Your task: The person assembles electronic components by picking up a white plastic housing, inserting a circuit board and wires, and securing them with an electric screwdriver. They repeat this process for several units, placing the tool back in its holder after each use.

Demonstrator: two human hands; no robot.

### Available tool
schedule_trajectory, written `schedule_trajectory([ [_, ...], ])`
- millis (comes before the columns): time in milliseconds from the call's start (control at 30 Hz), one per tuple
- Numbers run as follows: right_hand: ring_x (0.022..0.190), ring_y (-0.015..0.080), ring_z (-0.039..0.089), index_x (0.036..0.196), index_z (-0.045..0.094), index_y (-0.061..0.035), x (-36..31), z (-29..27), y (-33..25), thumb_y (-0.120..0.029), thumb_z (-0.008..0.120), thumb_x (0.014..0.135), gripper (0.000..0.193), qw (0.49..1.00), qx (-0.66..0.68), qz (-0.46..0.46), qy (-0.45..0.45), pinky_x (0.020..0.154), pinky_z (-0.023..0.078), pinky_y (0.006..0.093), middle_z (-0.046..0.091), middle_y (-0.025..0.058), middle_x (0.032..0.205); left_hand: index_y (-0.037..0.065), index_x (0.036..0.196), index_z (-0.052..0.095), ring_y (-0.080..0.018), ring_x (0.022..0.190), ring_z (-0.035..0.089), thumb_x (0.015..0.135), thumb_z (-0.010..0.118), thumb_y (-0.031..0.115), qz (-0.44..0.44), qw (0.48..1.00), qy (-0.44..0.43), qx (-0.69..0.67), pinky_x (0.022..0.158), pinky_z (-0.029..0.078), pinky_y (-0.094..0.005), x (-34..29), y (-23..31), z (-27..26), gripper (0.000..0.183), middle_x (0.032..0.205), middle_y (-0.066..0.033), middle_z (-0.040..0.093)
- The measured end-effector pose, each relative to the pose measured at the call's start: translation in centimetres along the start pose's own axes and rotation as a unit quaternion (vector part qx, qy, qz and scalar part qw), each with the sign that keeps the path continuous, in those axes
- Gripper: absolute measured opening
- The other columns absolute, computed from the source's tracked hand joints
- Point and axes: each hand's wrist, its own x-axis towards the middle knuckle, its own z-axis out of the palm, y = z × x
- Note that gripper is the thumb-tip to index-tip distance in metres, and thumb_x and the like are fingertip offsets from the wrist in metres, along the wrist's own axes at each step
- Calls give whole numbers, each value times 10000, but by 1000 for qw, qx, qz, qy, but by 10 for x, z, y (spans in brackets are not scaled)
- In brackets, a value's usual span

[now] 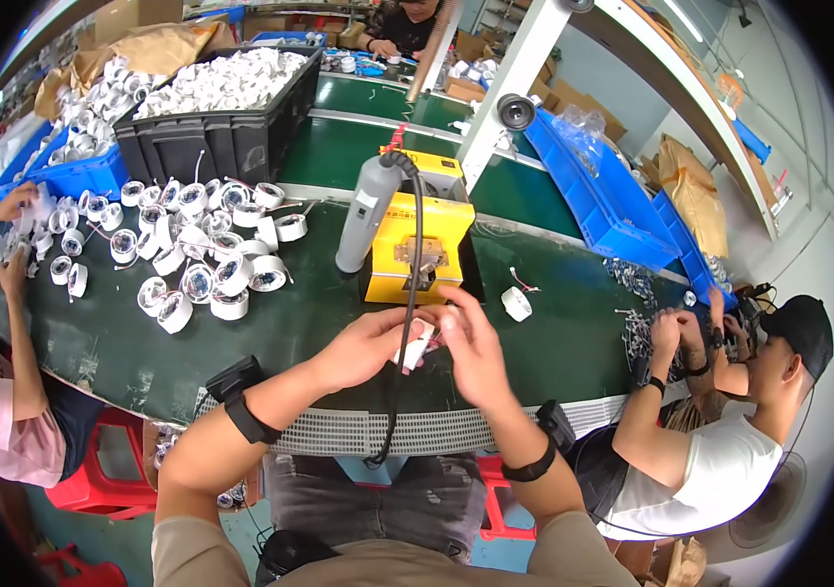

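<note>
My left hand [366, 344] is closed on a small white round housing [414, 350], held above the near edge of the green bench. My right hand [475, 354] comes up against the housing's right side, thumb and fingers bent together; whatever lies between them is too small to make out. Just beyond both hands stands a yellow machine [402, 269] with a metal fixture on its front. A grey cylinder [366, 215] is at its left, and a black cable [421, 235] loops down in front of it, past my hands.
Several white round housings with wires [206, 245] cover the bench's left; a single housing [517, 303] lies right of the machine. Behind are a heaped black crate [211, 142] and blue bins [612, 220]. Co-workers sit left and right [710, 470], another works at the back.
</note>
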Motion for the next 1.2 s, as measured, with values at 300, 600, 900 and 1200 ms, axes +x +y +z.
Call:
schedule_trajectory([
  [300,815,122,600,1064,591,8,6,-15,15,-106,586,930,176,974,141,121,-132,758,481,257,648,74,928,19,1088,601,-122,820,605,985,452,274,63,978,133,148,748,481,-269,4,-5,-10,313,890,-60,656],
  [600,782,143,610,957,614,7,2,-10,18,-126,580,935,139,953,243,144,-108,757,481,262,651,74,884,6,1097,572,-104,795,598,1030,374,307,15,995,82,53,668,504,-242,6,-7,-11,367,928,-48,618],
  [900,867,288,581,742,650,-37,-5,10,9,-32,795,628,184,880,-320,-346,52,776,497,383,564,83,872,41,1029,596,-147,690,665,1029,349,344,-195,960,137,-149,517,531,-256,4,6,-9,390,855,-48,655],
  [1200,905,312,578,749,647,-50,-5,12,8,-26,785,578,221,821,-390,-418,19,812,498,445,552,73,924,32,967,622,-152,629,634,1005,359,428,-229,963,133,-49,445,498,-270,4,10,-5,476,769,-70,650],
])
